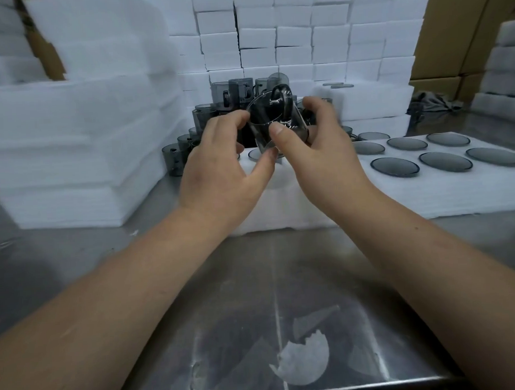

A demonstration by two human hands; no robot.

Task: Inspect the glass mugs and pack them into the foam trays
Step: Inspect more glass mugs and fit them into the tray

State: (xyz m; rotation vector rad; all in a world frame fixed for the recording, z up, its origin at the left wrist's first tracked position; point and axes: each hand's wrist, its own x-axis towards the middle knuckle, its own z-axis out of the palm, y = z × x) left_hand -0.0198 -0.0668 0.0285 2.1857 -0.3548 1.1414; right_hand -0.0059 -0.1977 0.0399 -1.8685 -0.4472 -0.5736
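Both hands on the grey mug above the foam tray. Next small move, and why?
Probably level the tilted smoky grey glass mug and lower it into what looks like an open pocket of the white foam tray just beneath. The left hand and right hand both grip it, handle up, over the tray, and the pockets to the right already hold seated mugs.

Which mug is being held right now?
The tilted mug, handle up, between left hand and right hand; other mugs sit stacked behind or in the foam tray.
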